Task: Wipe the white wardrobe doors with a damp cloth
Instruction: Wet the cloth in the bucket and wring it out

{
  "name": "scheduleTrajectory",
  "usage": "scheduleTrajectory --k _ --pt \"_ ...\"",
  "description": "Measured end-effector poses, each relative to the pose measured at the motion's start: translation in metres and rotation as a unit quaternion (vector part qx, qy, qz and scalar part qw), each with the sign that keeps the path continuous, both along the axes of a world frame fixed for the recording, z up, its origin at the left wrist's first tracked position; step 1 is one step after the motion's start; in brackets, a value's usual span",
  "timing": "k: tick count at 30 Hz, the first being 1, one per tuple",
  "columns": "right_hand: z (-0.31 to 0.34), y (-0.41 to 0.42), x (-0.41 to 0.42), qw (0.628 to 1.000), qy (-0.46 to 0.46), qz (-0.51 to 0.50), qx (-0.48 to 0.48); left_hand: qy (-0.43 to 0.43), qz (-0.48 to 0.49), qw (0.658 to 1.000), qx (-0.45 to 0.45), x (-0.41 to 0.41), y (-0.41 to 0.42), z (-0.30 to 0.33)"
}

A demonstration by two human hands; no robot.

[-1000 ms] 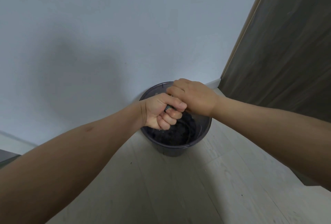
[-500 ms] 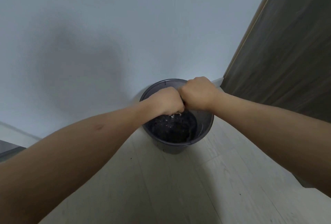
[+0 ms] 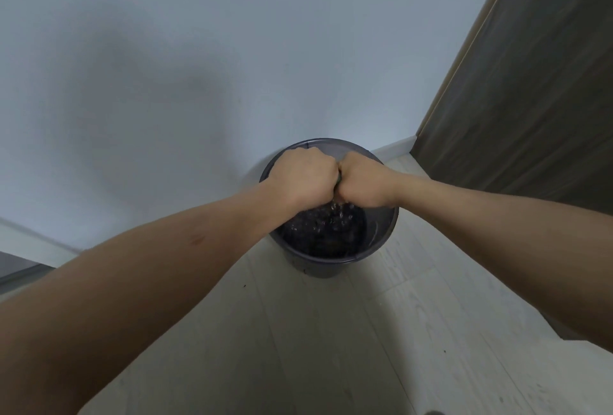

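Both your fists meet knuckle to knuckle over the dark bucket (image 3: 326, 262) — left hand (image 3: 303, 179) and right hand (image 3: 363, 182), fingers curled tight on the cloth (image 3: 338, 179), only a greenish sliver showing between them — droplets falling into the water below.

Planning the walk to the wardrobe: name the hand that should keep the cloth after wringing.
Either: left hand and right hand both clench the almost hidden cloth over the bucket.

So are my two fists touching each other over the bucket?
Touching. The head view shows the left hand and right hand pressed knuckle to knuckle.
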State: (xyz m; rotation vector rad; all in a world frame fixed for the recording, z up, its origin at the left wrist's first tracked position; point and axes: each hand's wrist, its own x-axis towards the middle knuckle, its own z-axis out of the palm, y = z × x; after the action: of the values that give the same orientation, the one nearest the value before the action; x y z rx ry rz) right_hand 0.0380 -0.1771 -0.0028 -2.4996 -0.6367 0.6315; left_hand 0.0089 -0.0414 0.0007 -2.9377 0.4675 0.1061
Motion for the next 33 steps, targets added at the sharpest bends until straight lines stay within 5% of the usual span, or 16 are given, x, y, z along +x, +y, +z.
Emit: scheduleTrajectory --k 6,11,17,25,30,33 --pt "-0.002 0.001 0.001 0.993 0.097 -0.032 0.052 -0.001 -0.003 1.000 0.002 0.001 0.001 0.001" --pt "0.018 0.010 -0.001 0.998 0.042 0.004 -0.051 0.071 0.071 0.991 -0.087 -0.002 0.006 0.012" --pt "0.078 0.020 -0.006 0.992 0.103 -0.006 -0.067 0.176 0.122 0.917 -0.336 -0.002 0.023 0.062" --pt "0.215 0.000 -0.021 0.992 0.051 -0.115 0.017 0.265 0.190 0.834 -0.444 -0.015 0.038 0.203" --pt "0.337 -0.007 -0.031 0.985 0.012 -0.168 0.029 0.198 0.152 0.908 -0.336 -0.020 0.033 0.325" --pt "0.405 -0.007 -0.039 0.985 -0.021 -0.166 0.038 0.159 0.162 0.912 -0.341 -0.024 0.027 0.397"
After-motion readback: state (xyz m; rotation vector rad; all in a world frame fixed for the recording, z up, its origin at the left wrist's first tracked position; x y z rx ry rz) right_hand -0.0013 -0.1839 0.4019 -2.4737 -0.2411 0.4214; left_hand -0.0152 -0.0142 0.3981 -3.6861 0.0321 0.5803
